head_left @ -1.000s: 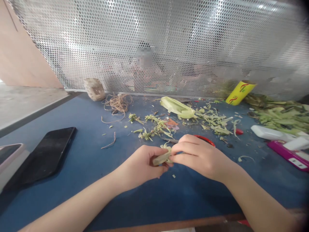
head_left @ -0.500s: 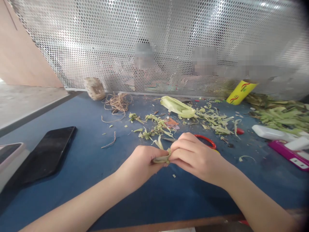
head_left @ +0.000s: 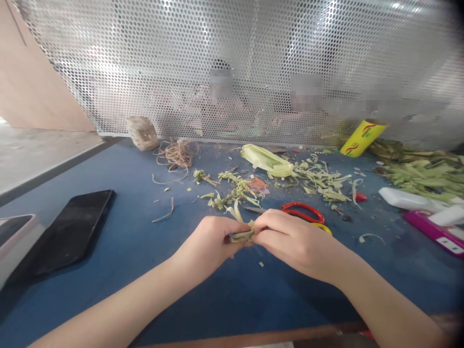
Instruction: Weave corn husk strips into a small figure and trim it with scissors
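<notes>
Between both hands, near the table's middle, is a small folded piece of green husk (head_left: 242, 236). My left hand (head_left: 212, 244) is closed on its left end, and my right hand (head_left: 290, 239) pinches its right end. A pale strip of husk (head_left: 235, 211) sticks up just behind the fingers. Scissors with red and yellow handles (head_left: 304, 212) lie behind my right hand, their blades partly hidden by it. Farther back are small green husk knots and scraps (head_left: 235, 188) and a larger pale green husk (head_left: 268, 161).
A blue table (head_left: 174, 309) carries a black phone (head_left: 68, 227), a twine pile (head_left: 179, 153), a twine roll (head_left: 142, 133), a yellow tube (head_left: 362, 138), leafy husks (head_left: 424, 176) and a purple power strip (head_left: 435, 232). Behind stands a perforated metal screen (head_left: 163, 58), with people seen through it.
My right hand has lowered slightly and its fingers have shifted on the husk, showing more of the scissors' handles. The left hand stays almost in place, still gripping.
</notes>
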`<state>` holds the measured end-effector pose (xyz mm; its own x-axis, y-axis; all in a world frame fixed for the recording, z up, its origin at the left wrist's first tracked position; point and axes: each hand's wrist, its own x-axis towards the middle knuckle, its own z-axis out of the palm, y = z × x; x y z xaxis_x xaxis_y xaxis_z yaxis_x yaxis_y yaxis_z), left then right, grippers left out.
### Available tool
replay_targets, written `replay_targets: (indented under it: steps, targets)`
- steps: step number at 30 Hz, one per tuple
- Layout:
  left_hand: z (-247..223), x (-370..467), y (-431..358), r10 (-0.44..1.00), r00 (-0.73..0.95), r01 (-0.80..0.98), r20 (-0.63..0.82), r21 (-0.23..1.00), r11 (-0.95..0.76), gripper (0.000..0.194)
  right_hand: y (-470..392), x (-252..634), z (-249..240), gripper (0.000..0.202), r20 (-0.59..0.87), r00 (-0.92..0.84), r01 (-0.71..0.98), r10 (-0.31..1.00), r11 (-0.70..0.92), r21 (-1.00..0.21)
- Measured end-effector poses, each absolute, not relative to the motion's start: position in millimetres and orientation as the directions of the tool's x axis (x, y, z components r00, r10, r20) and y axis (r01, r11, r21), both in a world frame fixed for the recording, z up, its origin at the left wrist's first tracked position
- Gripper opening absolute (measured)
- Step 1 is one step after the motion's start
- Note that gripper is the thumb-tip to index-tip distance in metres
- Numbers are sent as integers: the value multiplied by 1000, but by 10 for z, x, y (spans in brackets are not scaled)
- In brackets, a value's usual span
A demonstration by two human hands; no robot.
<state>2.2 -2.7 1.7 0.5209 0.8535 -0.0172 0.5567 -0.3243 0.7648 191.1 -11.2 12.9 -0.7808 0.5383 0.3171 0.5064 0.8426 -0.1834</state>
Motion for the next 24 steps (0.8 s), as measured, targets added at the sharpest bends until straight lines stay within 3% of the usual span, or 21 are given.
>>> replay_targets:
  steps: [7, 11, 14, 17, 21, 24]
  targets:
    - [54, 32, -36, 851, 526, 588, -14, 728, -351, 14, -135, 1893, 96, 15, 288, -663, 593, 691, 719, -361]
    - [70, 54, -44, 843, 535, 653, 54, 607, -453, 14, -144, 1855, 115, 15, 266, -715, 588, 647, 762, -272]
    - [83, 39, -35, 838, 539, 650, 91, 588, -482, 14, -148, 1850, 130, 23, 266, -734, 569, 625, 779, -262]
    - [106, 4, -22, 837, 542, 595, 79, 667, -449, 16, -141, 1883, 116, 33, 274, -680, 568, 680, 725, -390]
    - [131, -17, -24, 862, 507, 440, -1, 860, -257, 16, -79, 1938, 63, 41, 456, -503, 431, 734, 670, -604]
    - [137, -6, -32, 859, 507, 263, -64, 961, -84, 14, -25, 1933, 53, 45, 387, -400, 473, 830, 549, -689]
